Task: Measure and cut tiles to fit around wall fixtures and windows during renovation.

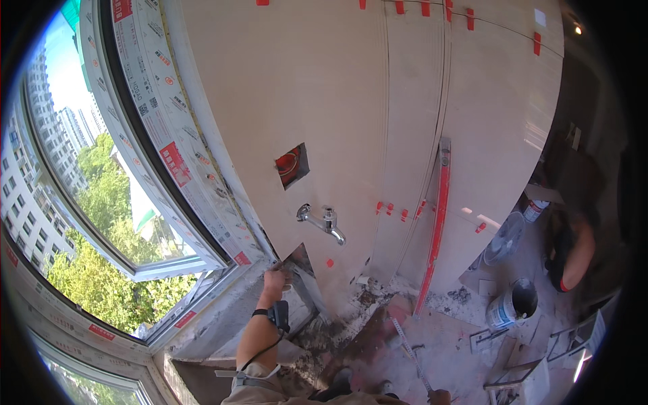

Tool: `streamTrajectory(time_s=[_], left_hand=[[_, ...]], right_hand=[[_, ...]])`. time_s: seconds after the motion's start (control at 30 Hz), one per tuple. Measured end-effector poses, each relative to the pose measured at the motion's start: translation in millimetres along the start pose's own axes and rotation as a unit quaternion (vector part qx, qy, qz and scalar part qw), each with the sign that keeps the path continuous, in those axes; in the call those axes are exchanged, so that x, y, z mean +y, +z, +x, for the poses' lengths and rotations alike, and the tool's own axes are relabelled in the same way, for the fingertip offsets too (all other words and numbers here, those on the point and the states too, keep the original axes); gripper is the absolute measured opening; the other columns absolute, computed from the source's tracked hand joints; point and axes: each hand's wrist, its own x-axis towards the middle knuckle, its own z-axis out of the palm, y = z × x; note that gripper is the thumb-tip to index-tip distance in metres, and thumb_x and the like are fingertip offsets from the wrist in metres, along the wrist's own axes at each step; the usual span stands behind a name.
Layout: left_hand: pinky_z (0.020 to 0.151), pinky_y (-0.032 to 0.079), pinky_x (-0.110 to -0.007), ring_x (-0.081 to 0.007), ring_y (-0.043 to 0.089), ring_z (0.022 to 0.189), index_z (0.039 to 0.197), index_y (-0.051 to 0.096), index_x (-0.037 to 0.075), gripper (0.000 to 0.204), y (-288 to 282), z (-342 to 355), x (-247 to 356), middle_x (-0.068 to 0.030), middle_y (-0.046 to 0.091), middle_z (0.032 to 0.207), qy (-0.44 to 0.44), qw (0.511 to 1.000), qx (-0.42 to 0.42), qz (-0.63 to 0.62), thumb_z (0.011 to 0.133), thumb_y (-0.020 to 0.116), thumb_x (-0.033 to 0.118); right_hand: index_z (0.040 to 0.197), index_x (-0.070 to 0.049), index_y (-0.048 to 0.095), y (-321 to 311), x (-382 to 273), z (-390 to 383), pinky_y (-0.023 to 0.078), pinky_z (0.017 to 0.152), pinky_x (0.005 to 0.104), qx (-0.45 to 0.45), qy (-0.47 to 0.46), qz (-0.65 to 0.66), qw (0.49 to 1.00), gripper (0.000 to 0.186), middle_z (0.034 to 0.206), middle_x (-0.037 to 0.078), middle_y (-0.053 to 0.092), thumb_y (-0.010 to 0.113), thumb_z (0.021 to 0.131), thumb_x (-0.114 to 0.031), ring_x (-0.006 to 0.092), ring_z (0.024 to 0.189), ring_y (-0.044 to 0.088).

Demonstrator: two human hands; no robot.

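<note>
My left hand [275,281] reaches to the wall corner beside the window frame. Its fingers are curled at the edge of a dark notch [301,260] cut in the beige wall tile [324,121]; whatever they grip is too small to make out. A black device is strapped to that wrist. At the lower edge, my right hand [440,397] is closed on the near end of a long, pale, marked strip that looks like a tape measure [410,352]. The strip slants up and left over the dusty floor. A chrome tap [322,223] sticks out of the tile above my left hand.
A red level [435,229] leans against the tiles, which carry red clips [389,209]. On the right stand a bucket [503,310], a fan [506,237] and metal stands [530,385]. Another person's arm [579,253] shows there. An open window [115,175] fills the left.
</note>
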Motion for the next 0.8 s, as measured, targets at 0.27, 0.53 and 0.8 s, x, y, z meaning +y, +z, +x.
streamTrajectory(time_s=[0.27, 0.53, 0.8], left_hand=[[0.052, 0.044, -0.029, -0.0147, 0.056, 0.062, 0.131, 0.047, 0.017, 0.043, 11, -21, 15, -0.0020, 0.059, 0.080, -0.012, 0.998, 0.037, 0.043, 0.088, 0.048, 0.014], [0.058, 0.047, -0.034, -0.0201, 0.060, 0.069, 0.115, 0.053, 0.014, 0.026, -3, -16, 15, -0.0063, 0.060, 0.084, 0.012, 0.999, -0.010, 0.031, 0.089, 0.050, 0.018], [0.051, 0.043, -0.030, -0.0179, 0.060, 0.063, 0.125, 0.051, 0.016, 0.037, 9, -27, 20, -0.0044, 0.062, 0.081, 0.006, 0.998, 0.043, 0.034, 0.088, 0.048, 0.012]], right_hand=[[0.074, -0.008, 0.062, -56, -47, 14, 0.047, 0.054, 0.0439, -0.090, 0.158, 0.115, 0.977, 0.046, 0.065, 0.010, 0.063, 0.041, 0.092, -0.044, 0.0287, 0.057, 0.059], [0.077, -0.009, 0.060, -26, -10, 25, 0.045, 0.053, 0.0454, -0.002, -0.024, 0.036, 0.999, 0.021, 0.068, 0.010, 0.060, 0.059, 0.078, -0.030, 0.0309, 0.060, 0.056], [0.080, -0.010, 0.061, -28, -18, 15, 0.046, 0.055, 0.0459, 0.007, -0.016, 0.034, 0.999, 0.015, 0.069, 0.012, 0.060, 0.059, 0.077, -0.024, 0.0323, 0.063, 0.057]])
